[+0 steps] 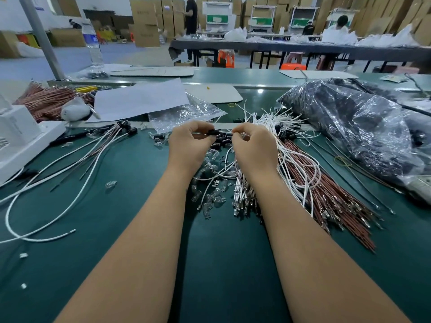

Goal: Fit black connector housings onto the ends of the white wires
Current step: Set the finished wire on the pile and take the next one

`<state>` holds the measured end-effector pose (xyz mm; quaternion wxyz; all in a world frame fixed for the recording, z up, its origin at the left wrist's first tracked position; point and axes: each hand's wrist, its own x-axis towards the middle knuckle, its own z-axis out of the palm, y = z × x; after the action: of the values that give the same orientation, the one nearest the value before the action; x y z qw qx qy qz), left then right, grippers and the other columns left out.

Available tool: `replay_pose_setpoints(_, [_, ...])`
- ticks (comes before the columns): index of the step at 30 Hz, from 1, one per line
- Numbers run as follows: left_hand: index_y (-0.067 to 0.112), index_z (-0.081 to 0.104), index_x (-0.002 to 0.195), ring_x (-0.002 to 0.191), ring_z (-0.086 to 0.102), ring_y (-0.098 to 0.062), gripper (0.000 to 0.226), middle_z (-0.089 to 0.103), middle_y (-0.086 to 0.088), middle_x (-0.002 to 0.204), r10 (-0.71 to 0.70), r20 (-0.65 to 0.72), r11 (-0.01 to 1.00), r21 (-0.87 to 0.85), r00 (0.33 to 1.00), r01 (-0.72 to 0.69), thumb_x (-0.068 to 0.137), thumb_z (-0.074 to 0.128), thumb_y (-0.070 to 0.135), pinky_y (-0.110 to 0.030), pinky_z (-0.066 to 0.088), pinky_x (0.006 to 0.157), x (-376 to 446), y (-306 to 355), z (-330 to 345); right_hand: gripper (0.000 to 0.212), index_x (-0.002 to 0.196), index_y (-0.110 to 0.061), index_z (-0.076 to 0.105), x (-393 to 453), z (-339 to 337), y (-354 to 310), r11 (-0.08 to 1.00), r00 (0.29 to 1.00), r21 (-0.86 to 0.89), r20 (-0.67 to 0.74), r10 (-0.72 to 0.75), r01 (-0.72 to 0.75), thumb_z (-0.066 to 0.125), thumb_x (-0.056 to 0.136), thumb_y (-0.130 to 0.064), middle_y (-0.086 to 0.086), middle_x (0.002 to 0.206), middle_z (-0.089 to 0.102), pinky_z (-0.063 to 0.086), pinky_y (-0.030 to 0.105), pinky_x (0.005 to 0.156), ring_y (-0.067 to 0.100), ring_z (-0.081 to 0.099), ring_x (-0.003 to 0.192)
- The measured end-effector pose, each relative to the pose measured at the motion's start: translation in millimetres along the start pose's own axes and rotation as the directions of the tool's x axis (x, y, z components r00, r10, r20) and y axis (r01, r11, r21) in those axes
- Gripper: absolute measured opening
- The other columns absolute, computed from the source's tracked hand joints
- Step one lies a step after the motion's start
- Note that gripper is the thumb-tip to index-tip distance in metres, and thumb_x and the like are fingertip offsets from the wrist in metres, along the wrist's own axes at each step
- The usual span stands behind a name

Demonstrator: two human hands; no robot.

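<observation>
My left hand (190, 145) pinches a black connector housing (212, 132) between thumb and fingers, held above the green bench. My right hand (254, 148) pinches the end of a white wire (241, 135) just right of the housing, its tip pointing at it. Whether the tip is inside the housing is hidden by my fingers. Loose black housings (222, 142) lie beneath my hands. A bundle of white wires (277, 122) fans out behind and under my right hand. Finished wires with black housings (124, 127) lie to the left.
Small clear glass bulbs (210, 197) are scattered under my wrists. Reddish-brown wires (331, 194) lie to the right, and a large plastic bag of black parts (354, 122) beyond them. A white machine (21, 138) stands at the left, with paper sheets (140, 99) behind.
</observation>
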<state>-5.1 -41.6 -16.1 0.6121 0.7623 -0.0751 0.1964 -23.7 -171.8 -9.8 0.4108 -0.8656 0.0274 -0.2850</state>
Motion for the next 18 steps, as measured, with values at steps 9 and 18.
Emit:
replay_pose_setpoints(9, [0.018,0.072,0.09,0.081,0.066,-0.019,0.021,0.072,-0.012,0.088,-0.099,0.029,0.987,-0.126,0.995,0.102,0.086,0.066,-0.001,-0.032,0.056,0.083,-0.8,1.2,-1.1,0.02,0.09,-0.022,0.071,-0.7,-2.0,-0.4,0.993,0.998,0.111,0.054,0.023,-0.029,0.053,0.088,-0.013,-0.009,0.076,0.064,0.039,0.023,0.058,0.008,0.056,0.065])
replay_pose_setpoints(18, [0.015,0.067,0.099,0.085,0.069,-0.016,0.03,0.072,-0.004,0.092,-0.157,0.136,0.887,-0.417,0.978,0.2,0.082,0.066,-0.01,-0.024,0.056,0.081,0.7,2.2,-4.6,0.018,0.086,-0.027,0.068,0.7,-1.0,3.2,0.98,0.998,0.197,0.055,0.025,-0.035,0.054,0.091,-0.015,-0.011,0.067,0.061,0.042,0.027,0.054,0.006,0.053,0.056])
